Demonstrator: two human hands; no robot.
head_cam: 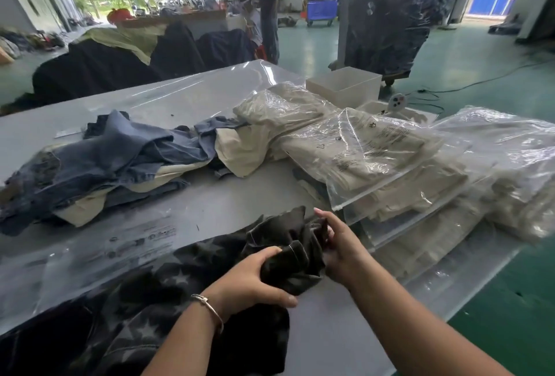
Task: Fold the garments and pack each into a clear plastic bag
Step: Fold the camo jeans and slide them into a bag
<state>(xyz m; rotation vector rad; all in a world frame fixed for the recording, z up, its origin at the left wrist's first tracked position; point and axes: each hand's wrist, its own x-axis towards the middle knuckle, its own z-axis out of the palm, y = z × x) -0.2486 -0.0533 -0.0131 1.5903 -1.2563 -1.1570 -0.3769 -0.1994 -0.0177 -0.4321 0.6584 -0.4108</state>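
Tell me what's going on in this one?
A person at a grey table is working on a dark star-print garment. The left hand and right hand both grip its bunched end; the rest lies flat under a clear bag. It isn't folded or packed yet. To the right sits a stack of bagged beige garments; behind, a loose pile of denim and beige pieces waits.

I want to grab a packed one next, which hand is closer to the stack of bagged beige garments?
Right. The right hand grips the dark garment just beside the stack of bagged beige garments; the left hand grips farther away.
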